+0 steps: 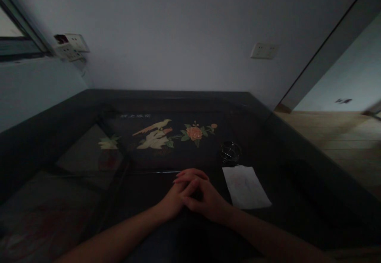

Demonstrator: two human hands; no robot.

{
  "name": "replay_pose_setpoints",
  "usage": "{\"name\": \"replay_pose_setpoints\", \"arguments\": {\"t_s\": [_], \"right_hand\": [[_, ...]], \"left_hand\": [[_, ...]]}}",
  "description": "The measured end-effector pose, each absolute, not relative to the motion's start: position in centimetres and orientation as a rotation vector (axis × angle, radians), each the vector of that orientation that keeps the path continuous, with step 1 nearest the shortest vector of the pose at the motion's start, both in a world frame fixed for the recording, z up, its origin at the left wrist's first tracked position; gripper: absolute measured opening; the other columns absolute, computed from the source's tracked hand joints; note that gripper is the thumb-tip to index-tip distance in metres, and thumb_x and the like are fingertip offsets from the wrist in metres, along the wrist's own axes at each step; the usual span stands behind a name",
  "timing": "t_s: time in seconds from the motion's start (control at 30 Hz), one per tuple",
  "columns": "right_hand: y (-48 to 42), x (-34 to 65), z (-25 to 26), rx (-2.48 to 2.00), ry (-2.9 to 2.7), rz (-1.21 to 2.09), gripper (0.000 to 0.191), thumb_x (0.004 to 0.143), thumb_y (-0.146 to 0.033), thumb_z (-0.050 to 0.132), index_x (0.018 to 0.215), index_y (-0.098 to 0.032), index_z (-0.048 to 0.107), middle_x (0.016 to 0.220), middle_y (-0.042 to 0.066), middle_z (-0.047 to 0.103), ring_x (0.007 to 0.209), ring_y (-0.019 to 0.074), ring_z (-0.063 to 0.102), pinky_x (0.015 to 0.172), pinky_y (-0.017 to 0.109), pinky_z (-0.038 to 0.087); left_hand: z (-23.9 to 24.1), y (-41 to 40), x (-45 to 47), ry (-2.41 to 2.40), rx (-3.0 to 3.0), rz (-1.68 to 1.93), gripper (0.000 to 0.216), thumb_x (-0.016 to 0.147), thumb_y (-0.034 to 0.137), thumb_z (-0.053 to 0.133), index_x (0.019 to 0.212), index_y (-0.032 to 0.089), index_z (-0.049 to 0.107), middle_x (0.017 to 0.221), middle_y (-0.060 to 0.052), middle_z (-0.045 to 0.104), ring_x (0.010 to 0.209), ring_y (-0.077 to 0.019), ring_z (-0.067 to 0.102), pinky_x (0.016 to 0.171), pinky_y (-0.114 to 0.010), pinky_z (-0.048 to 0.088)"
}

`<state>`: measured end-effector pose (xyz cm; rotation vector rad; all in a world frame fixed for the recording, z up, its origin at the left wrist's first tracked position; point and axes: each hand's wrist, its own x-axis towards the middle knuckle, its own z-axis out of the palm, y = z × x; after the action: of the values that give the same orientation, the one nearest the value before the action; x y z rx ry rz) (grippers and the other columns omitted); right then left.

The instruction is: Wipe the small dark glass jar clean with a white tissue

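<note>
My left hand [175, 197] and my right hand [205, 199] rest clasped together on a dark glass-topped table [74, 144], fingers interlaced, with nothing visible inside them. A white paper napkin [245, 186] lies flat just right of my right hand, close to it but apart. A small dark glass ashtray [230, 151] stands behind the napkin. Under the glass, a painted bird [154, 134] and orange flower [195, 132] decorate the top beyond my hands.
A pale wall with a white socket [264, 50] rises behind the table. More sockets [70, 46] sit at the left corner beside a window frame. Wooden floor [336, 136] shows past the table's right edge. The room is dim.
</note>
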<state>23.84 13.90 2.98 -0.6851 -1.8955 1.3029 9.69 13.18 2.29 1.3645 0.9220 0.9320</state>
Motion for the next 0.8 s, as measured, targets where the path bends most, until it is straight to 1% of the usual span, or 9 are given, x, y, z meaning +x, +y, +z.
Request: {"name": "replay_pose_setpoints", "arguments": {"t_s": [0.27, 0.57, 0.8], "right_hand": [[14.06, 23.82, 2.71, -0.671, -1.913, 1.254, 0.038, 0.078, -0.019, 0.067, 0.117, -0.019, 0.064, 0.120, 0.008, 0.059, 0.117, 0.0209, 0.053, 0.102, 0.037, 0.041], [14.10, 23.87, 2.83, -0.661, -1.905, 1.292, 0.038, 0.079, -0.022, 0.067, 0.117, -0.017, 0.064, 0.120, 0.010, 0.059, 0.116, 0.0218, 0.054, 0.101, 0.038, 0.042], [14.12, 24.02, 2.41, -0.643, -1.948, 1.263, 0.040, 0.080, -0.025, 0.068, 0.119, -0.020, 0.062, 0.122, 0.009, 0.058, 0.118, 0.0219, 0.053, 0.102, 0.039, 0.040]], "left_hand": [[1.57, 13.16, 9.53, 0.916, 1.391, 0.940, 0.036, 0.090, 0.050, 0.049, 0.104, 0.019, 0.063, 0.106, -0.007, 0.060, 0.104, -0.0226, 0.056, 0.096, -0.038, 0.043], [1.71, 13.22, 9.61, 0.920, 1.376, 0.925, 0.037, 0.090, 0.050, 0.048, 0.104, 0.019, 0.062, 0.106, -0.008, 0.060, 0.105, -0.0233, 0.057, 0.096, -0.038, 0.044], [1.97, 13.19, 9.62, 0.945, 1.383, 0.898, 0.038, 0.089, 0.050, 0.049, 0.104, 0.018, 0.063, 0.107, -0.009, 0.062, 0.104, -0.0240, 0.058, 0.097, -0.038, 0.045]]}}
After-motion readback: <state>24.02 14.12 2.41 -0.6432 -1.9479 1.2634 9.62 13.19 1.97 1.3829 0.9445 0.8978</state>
